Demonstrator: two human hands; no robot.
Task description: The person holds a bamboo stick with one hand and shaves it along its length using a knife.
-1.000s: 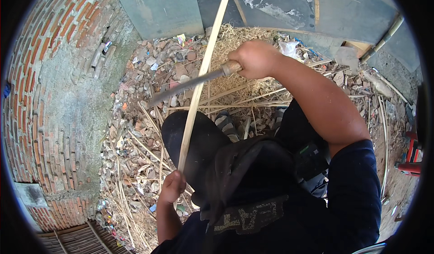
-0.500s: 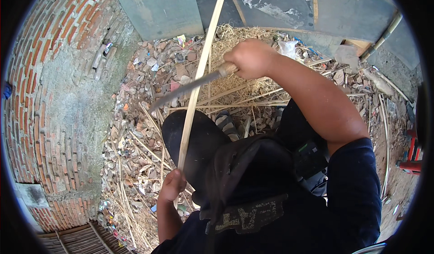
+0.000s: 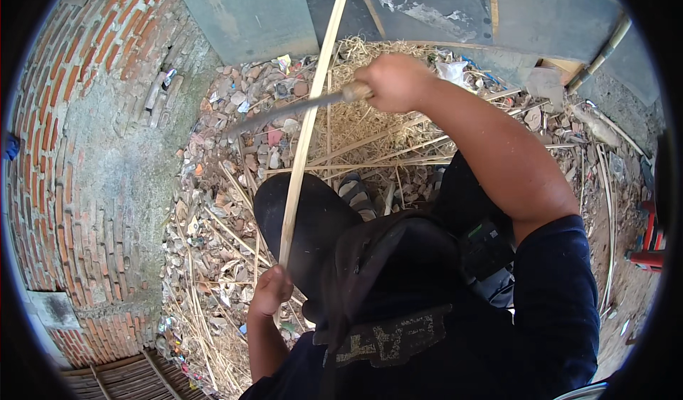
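Note:
A long pale bamboo strip [image 3: 301, 154] slants up and away from my left hand [image 3: 272, 290], which is closed round its near end. It passes over my left knee [image 3: 302, 211], and its far end reaches the grey panels. In my closed right hand [image 3: 395, 82] is the pale handle of a machete [image 3: 281, 112]. The blade, blurred by motion, points left and crosses the strip at about its middle. Whether the edge touches the strip I cannot tell.
Stone and brick rubble [image 3: 238, 108] covers the ground, with a heap of shavings [image 3: 370, 129] and loose strips [image 3: 398, 164] ahead of me. A brick wall [image 3: 107, 186] rises on the left. Grey panels [image 3: 245, 16] stand at the back. Something red [image 3: 647, 258] is at far right.
My right hand has risen slightly, and the machete's blade has swung upward in the picture to lie flatter across the strip. My left hand and the strip have barely shifted.

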